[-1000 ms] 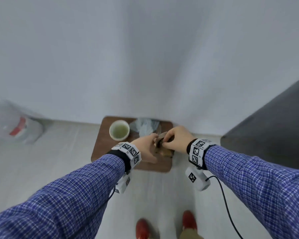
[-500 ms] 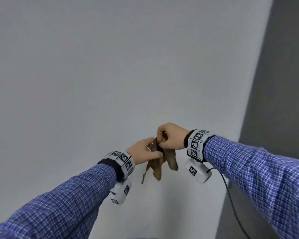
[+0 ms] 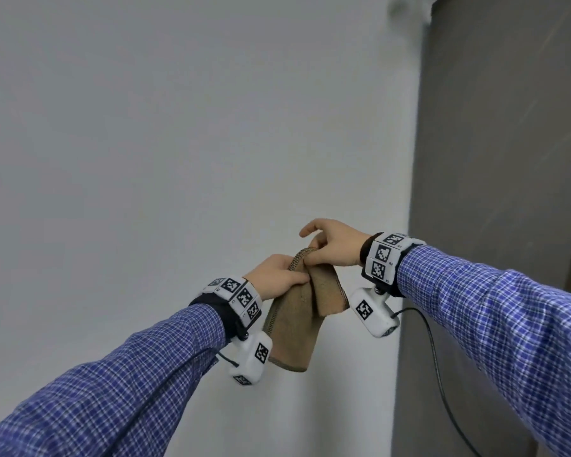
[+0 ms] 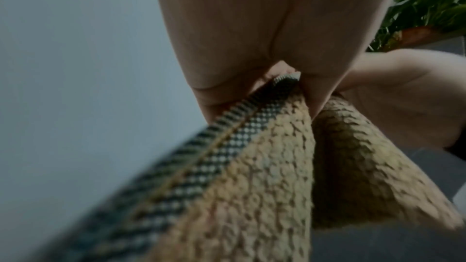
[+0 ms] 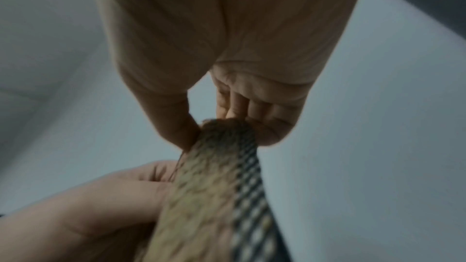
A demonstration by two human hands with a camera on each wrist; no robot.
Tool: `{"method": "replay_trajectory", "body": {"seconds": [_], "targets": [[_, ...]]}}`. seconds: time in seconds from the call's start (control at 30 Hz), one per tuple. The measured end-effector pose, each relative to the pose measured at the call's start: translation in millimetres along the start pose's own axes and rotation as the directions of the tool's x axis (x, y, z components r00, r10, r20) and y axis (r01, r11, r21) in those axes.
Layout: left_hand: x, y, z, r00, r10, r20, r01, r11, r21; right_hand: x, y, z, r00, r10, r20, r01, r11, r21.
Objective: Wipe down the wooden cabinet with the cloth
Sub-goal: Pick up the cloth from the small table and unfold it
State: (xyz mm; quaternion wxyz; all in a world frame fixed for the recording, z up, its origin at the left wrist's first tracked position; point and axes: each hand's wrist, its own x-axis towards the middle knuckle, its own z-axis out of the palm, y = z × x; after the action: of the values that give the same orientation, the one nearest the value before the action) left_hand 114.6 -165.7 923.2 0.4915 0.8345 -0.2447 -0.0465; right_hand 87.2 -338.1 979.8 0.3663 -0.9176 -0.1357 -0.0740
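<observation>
A tan, nubby cloth [image 3: 297,321] with a dark checked border hangs folded in the air in front of a white wall. My left hand [image 3: 277,275] grips its upper left part, thumb lying across the fabric. My right hand [image 3: 330,249] pinches the top fold just above and to the right, forefinger raised. In the left wrist view the cloth [image 4: 264,176] runs down from my left hand [image 4: 285,79]. In the right wrist view thumb and fingers of my right hand [image 5: 224,127] pinch the cloth's [image 5: 214,186] top edge. A tall dark grey-brown cabinet side [image 3: 495,159] stands at the right.
A plain white wall [image 3: 178,143] fills the left and middle. A black cable [image 3: 439,367] hangs from the right wrist camera along the cabinet. A green potted plant [image 4: 426,3] shows at the upper right of the left wrist view.
Both hands lifted the cloth from the low wooden stool up to chest height. The head view swung upward and right, so the stool and cup left view and the dark cabinet came in.
</observation>
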Motion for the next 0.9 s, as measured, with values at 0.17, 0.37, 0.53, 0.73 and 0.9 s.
{"method": "replay_trajectory", "body": {"seconds": [0.17,0.37,0.53,0.73,0.9], "targets": [[21,21,12,0.995,-0.095,-0.025,0.091,0.985,-0.147,-20,40,-22,0.911,0.217,0.351,-0.259,0.963,0.074],[48,38,25,0.970,-0.239,0.034,0.240,0.937,-0.254,-3,62,-67,0.977,0.209,-0.035,-0.145,0.782,0.606],[74,53,41,0.972,-0.216,0.095,0.235,0.840,-0.488,9,92,-74,0.960,0.267,0.089,-0.215,0.492,0.844],[119,53,55,0.951,-0.307,-0.024,0.268,0.864,-0.426,3,127,-62,0.948,0.262,0.179,-0.292,0.496,0.818],[154,49,58,0.975,-0.219,-0.036,0.188,0.902,-0.388,13,137,-78,0.939,0.314,-0.137,-0.096,0.626,0.774]]}}
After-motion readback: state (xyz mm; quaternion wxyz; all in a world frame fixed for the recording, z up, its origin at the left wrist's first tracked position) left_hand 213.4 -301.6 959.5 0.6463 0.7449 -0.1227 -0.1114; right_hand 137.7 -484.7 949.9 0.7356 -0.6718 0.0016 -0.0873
